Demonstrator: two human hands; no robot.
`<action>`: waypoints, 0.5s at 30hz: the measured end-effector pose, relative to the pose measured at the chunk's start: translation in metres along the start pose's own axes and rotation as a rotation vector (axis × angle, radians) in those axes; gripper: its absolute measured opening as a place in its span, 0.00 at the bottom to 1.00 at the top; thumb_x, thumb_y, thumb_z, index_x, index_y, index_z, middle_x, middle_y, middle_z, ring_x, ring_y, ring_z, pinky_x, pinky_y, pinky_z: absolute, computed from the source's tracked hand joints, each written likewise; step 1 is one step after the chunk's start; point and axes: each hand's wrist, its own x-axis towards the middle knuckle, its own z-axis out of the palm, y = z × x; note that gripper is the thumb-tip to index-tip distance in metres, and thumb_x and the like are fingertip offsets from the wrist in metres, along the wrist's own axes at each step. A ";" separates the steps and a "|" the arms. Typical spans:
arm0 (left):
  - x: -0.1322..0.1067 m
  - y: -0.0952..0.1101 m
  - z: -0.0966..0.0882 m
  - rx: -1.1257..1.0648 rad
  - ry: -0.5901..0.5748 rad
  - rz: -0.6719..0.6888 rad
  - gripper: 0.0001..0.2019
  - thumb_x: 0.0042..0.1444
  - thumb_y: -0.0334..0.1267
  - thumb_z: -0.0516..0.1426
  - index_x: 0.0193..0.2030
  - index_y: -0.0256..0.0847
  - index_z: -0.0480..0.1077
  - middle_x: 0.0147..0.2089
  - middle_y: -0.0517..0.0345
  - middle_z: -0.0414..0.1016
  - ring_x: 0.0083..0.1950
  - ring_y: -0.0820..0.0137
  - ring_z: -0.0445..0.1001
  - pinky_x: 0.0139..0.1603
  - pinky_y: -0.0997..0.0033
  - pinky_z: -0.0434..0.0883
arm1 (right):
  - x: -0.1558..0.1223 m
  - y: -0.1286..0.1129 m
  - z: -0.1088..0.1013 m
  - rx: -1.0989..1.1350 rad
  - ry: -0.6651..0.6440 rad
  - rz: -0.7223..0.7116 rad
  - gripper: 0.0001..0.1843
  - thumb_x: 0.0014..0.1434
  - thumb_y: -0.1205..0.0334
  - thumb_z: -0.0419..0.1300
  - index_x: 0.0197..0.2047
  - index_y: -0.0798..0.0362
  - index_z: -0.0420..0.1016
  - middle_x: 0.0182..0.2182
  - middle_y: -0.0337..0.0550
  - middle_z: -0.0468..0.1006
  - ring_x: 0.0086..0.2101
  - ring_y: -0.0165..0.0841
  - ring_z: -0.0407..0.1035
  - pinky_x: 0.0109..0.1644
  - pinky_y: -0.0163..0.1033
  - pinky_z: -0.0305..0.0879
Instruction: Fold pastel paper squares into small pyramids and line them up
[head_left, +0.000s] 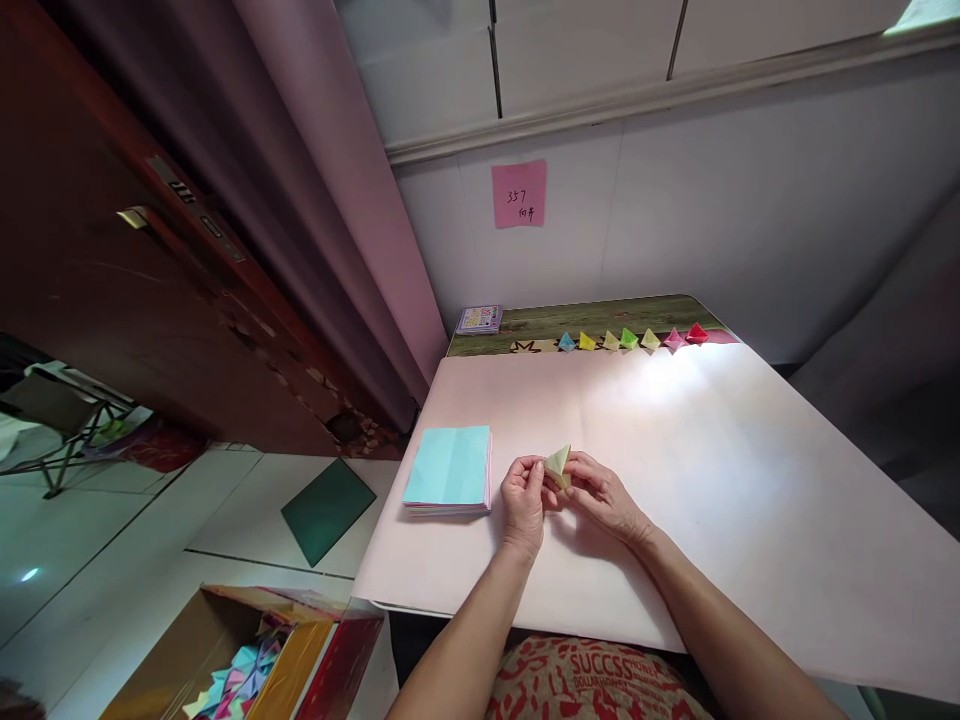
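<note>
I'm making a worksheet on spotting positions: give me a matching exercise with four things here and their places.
1. Pale yellow folded paper piece
2. Light-blue-topped square paper stack
3. Pink square handwritten note
4. Dark green flat sheet

A. White wall
B. Pale tiled floor
C. Between left hand and right hand
D. Pale pink-covered table

Pairs: 1-C, 2-D, 3-A, 4-B.

L hand [523, 497]: bare, thumb uppermost, fingers curled in pinch. R hand [609, 500]: bare, fingers bent inward, tips nr. L's. L forearm [478, 622]: bare, slanting up-rt. R forearm [720, 610]: bare, slanting up-lt.
</note>
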 end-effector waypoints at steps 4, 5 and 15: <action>0.000 0.001 0.000 -0.026 0.021 -0.017 0.16 0.50 0.48 0.64 0.39 0.40 0.68 0.21 0.65 0.70 0.15 0.78 0.63 0.19 0.78 0.62 | -0.001 0.000 0.004 -0.105 -0.015 -0.047 0.21 0.54 0.63 0.59 0.53 0.47 0.73 0.49 0.47 0.74 0.43 0.38 0.71 0.45 0.39 0.69; 0.000 0.002 0.000 -0.028 0.030 -0.013 0.16 0.50 0.48 0.63 0.38 0.40 0.68 0.22 0.65 0.71 0.15 0.78 0.63 0.19 0.78 0.62 | -0.002 0.001 0.006 -0.138 -0.020 -0.055 0.23 0.54 0.64 0.59 0.54 0.47 0.72 0.50 0.47 0.74 0.43 0.38 0.71 0.45 0.39 0.69; -0.001 0.003 -0.002 0.008 -0.011 0.002 0.13 0.53 0.47 0.61 0.37 0.39 0.69 0.23 0.63 0.72 0.17 0.78 0.64 0.19 0.79 0.60 | -0.011 0.010 0.016 -0.311 0.087 -0.091 0.17 0.63 0.63 0.53 0.54 0.43 0.73 0.44 0.45 0.77 0.37 0.34 0.74 0.38 0.35 0.68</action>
